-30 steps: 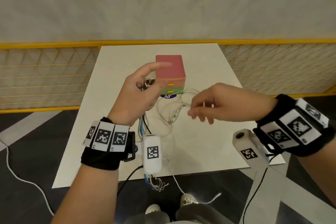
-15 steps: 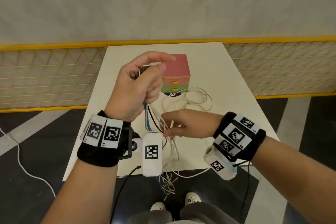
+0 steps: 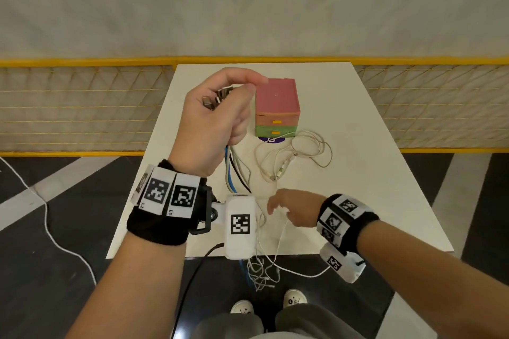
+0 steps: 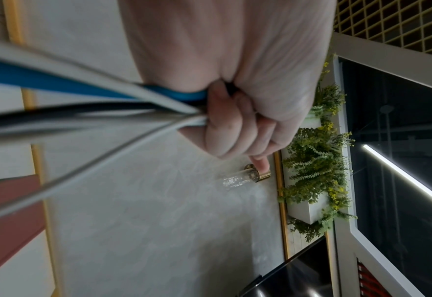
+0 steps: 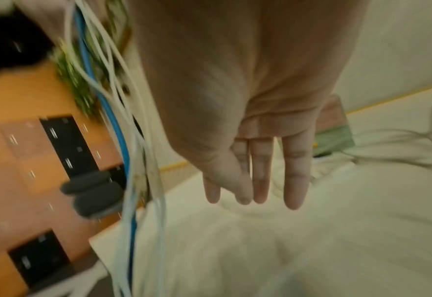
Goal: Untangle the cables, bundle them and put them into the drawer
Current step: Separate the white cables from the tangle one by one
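My left hand (image 3: pixel 217 118) is raised over the table beside the drawer box (image 3: pixel 276 102) and grips a bundle of cables (image 3: pixel 234 170) just below their metal USB plugs (image 3: pixel 216 98). Blue, black and white strands hang from the fist (image 4: pixel 235 124) and run past the table's front edge. In the left wrist view the cables (image 4: pixel 82 108) fan out from the curled fingers. My right hand (image 3: pixel 286 205) hovers low near the front of the table with straight fingers (image 5: pixel 258 180), holding nothing, just right of the hanging cables (image 5: pixel 128 160). A loose white cable (image 3: pixel 303 151) lies tangled in front of the box.
The drawer box has a pink top, an orange drawer and a green drawer, both closed. The white table (image 3: pixel 371 187) stands against a yellow mesh fence (image 3: pixel 82 107). Cable ends dangle (image 3: pixel 261 275) below the front edge above my shoes. A white cord (image 3: pixel 55 237) trails across the dark floor.
My right hand has dropped from the loose cable at mid-table to the front edge beside the hanging strands, and its fingers have straightened. My left hand has lifted the bundle slightly.
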Tool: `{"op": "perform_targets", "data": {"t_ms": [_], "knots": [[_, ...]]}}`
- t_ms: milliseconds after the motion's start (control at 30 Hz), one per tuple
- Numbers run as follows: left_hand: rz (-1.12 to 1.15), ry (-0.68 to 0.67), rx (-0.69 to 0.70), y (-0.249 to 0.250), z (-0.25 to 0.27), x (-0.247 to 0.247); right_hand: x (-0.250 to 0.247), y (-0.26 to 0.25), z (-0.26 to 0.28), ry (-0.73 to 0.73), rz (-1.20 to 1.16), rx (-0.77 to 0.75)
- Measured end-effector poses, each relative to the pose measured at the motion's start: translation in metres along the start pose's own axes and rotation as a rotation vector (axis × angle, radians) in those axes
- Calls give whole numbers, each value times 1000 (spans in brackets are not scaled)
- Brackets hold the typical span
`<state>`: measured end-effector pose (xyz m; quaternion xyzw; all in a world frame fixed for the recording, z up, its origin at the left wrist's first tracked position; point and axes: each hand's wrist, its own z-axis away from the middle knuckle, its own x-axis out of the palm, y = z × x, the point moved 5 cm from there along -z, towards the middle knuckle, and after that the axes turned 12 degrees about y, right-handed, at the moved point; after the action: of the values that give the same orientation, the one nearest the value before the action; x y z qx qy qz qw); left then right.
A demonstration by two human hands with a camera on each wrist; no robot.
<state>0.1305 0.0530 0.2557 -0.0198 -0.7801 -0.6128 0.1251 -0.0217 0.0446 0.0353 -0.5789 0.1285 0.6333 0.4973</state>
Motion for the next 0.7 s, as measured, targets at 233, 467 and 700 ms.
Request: {"op": "perform_targets", "data": {"t_ms": [233,467,700], "knots": [[-22,36,-45,-13,-1,-1,52,31,-15,-69,132,90],[-40,82,-97,-33,1,-13,57,19,-2,-152,147,-64],[-60,100,-151,-48,0,-32,11,-16,6,-70,-118,-115]]}}
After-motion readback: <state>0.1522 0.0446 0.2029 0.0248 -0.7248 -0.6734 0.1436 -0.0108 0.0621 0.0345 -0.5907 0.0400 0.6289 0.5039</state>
